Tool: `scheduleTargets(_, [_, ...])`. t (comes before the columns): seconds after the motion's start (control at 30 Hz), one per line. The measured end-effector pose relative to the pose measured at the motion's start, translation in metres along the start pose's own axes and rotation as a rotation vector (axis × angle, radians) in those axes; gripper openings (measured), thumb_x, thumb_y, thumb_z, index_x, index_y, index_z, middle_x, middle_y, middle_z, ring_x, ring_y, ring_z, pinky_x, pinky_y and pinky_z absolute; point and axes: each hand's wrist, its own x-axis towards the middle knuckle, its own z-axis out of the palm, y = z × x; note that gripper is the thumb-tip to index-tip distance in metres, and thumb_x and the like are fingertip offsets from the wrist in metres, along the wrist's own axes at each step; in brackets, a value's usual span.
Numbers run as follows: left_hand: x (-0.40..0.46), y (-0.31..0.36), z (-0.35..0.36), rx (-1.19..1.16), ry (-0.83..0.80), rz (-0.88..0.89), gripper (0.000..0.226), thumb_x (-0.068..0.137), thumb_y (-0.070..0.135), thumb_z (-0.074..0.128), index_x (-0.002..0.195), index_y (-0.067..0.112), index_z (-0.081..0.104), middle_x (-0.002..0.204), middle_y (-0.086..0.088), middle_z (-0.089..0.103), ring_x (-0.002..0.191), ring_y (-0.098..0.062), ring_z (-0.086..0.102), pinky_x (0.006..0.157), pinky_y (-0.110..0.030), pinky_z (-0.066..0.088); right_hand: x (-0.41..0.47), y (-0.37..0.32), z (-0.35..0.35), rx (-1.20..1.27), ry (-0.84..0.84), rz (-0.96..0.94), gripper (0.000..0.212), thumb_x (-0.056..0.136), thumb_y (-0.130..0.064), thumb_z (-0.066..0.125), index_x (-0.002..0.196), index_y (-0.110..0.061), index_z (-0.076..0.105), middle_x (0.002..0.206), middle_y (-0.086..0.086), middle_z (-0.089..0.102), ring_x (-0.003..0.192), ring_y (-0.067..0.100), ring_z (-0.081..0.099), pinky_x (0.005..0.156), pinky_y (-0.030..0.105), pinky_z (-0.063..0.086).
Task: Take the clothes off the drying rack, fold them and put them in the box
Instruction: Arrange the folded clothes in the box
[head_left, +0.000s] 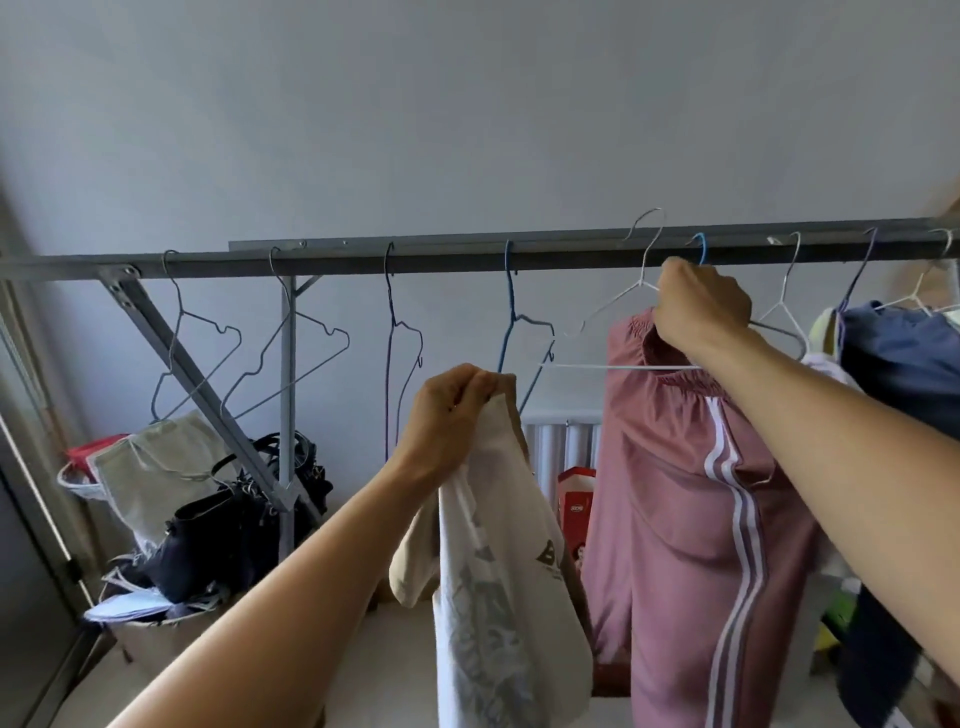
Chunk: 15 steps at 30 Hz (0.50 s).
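— So, the pink trousers (691, 519): why do we hold them up there, not lower down?

— Because they hang from the white wire hanger (618, 299) by the waistband. Our right hand (698, 309) closes around the neck of that hanger and the gathered waistband just under it, so, as we judge it, hanger and garment can come away together. The legs fall straight below the hand, with the white side stripes facing us.

— And the hook above the hand?

— It stands above the grey rail of the drying rack (467, 257), apparently lifted clear; we cannot tell whether it touches the rail.

— What does the other hand do?

— Our left hand (454, 410) grips the bunched top of a white printed shirt (493, 597), fingers curled tight around the cloth. The shirt hangs free beneath the hand, on no hanger, which keeps it off the floor while the right hand works.

— And further out?

— Left of the left hand, empty wire hangers (291, 353) dangle from the rail. Right of the right hand, a dark blue garment (898, 353) hangs on the rail. Below and far left sit dark bags (228, 525) and a basket.

— The box?

— We cannot pick it out with certainty. Folding is not yet begun.
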Motion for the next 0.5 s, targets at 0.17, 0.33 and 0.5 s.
scheduleTargets(0.17, [0.005,0.007,-0.013,-0.032,-0.087,-0.011,0.029,0.099,0.009,0.052,0.074,0.01,0.066,0.06,0.017,0.062,0.057,0.006,0.054,0.059,-0.01,0.042,0.025,-0.024,0.003,-0.056,-0.023,0.0,0.026,0.093,0.007,0.046,0.118,0.004,0.056,0.118,0.028,0.061,0.11,0.047,0.058,0.083,0.047,0.049])
scheduleTargets(0.33, [0.003,0.001,-0.035,-0.019,-0.145,-0.022,0.031,0.101,0.012,0.051,0.074,0.015,0.065,0.061,0.017,0.058,0.058,0.001,0.051,0.059,-0.013,0.041,0.018,-0.039,0.015,-0.23,-0.109,-0.089,0.03,0.093,0.007,0.045,0.121,0.003,0.056,0.119,0.024,0.059,0.111,0.042,0.058,0.075,0.042,0.045])
scheduleTargets(0.5, [-0.001,-0.003,-0.048,-0.048,-0.146,-0.037,0.028,0.101,0.014,0.05,0.082,-0.001,0.064,0.069,0.001,0.057,0.063,-0.006,0.05,0.06,-0.014,0.042,0.015,-0.045,0.019,-0.252,-0.138,-0.095,0.031,0.094,0.008,0.042,0.123,0.005,0.054,0.122,0.024,0.058,0.112,0.041,0.057,0.078,0.042,0.044])
